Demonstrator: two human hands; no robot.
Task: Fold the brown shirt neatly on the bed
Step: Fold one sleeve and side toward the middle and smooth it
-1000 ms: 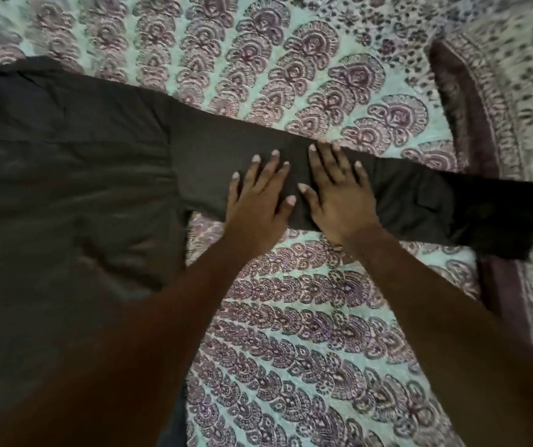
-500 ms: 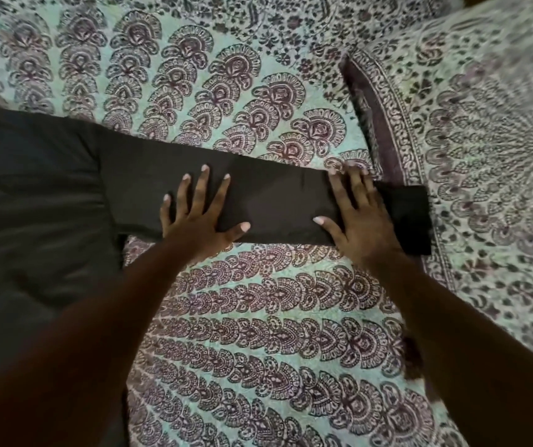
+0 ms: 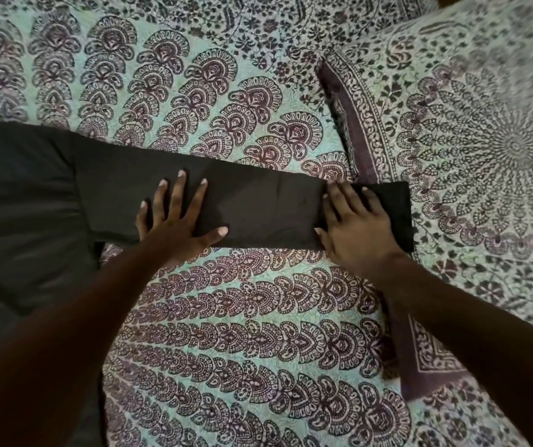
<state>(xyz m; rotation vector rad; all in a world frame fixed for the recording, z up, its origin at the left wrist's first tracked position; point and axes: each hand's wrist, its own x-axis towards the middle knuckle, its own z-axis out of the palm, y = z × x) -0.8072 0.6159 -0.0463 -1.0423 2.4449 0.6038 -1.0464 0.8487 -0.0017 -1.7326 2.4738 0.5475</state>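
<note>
The dark brown shirt (image 3: 23,201) lies flat on the patterned bedspread (image 3: 242,333), its body at the left edge of the view. One long sleeve (image 3: 265,201) stretches rightward across the bed, and its cuff end rests on a pillow. My left hand (image 3: 178,224) presses flat on the middle of the sleeve with fingers spread. Over near the cuff, my right hand (image 3: 352,227) lies palm down on the sleeve, fingers together and pointing up-left. Neither hand grips the cloth.
A pillow (image 3: 471,150) in a matching paisley cover lies at the right, its dark maroon border next to the cuff. The bedspread stretches on beyond and in front of the sleeve.
My right hand has slid rightward along the sleeve from beside the left hand to the cuff. The left hand stays pressed at mid-sleeve. The camera view has turned right.
</note>
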